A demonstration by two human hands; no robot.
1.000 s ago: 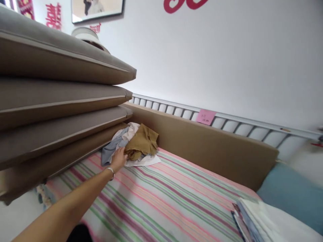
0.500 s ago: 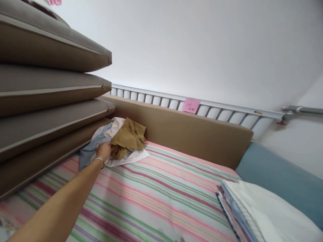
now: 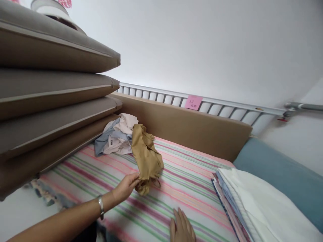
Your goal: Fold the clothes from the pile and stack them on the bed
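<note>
Cushions [image 3: 50,84] fill the left of the frame, stacked slabs with smooth grey-brown faces, browner sides and pale piping along the edges. A pale hat [image 3: 51,11] with a rounded crown lies on top, upper left. Below, the sheet [image 3: 191,171] spreads across the bottom and centre, woven or printed in pink, green, purple and peach stripes.

Against the lowest cushion, left of centre, sits a heap [image 3: 121,134] of crumpled clothes, soft folds of pale pink and grey-blue. The left hand [image 3: 128,185], a silver bracelet [image 3: 101,206] at its wrist, pinches the lower end of a mustard garment [image 3: 147,153] between thumb and fingers. The garment stretches limp and creased from the heap's right side toward lower centre, its near end gathered and bunched.

Behind runs a tan board [image 3: 189,127], smooth and long, with a white ribbed radiator [image 3: 214,110] above it and a square pink note [image 3: 193,102] at its top edge. At bottom centre the right hand [image 3: 182,228] lies flat, back upward, fingers close together, holding nothing; whether it presses the sheet I cannot tell.

Lower right, a pile [image 3: 267,198] of folded cloth shows thin layered edges under a white top, beside a plain teal pillow [image 3: 275,168].
</note>
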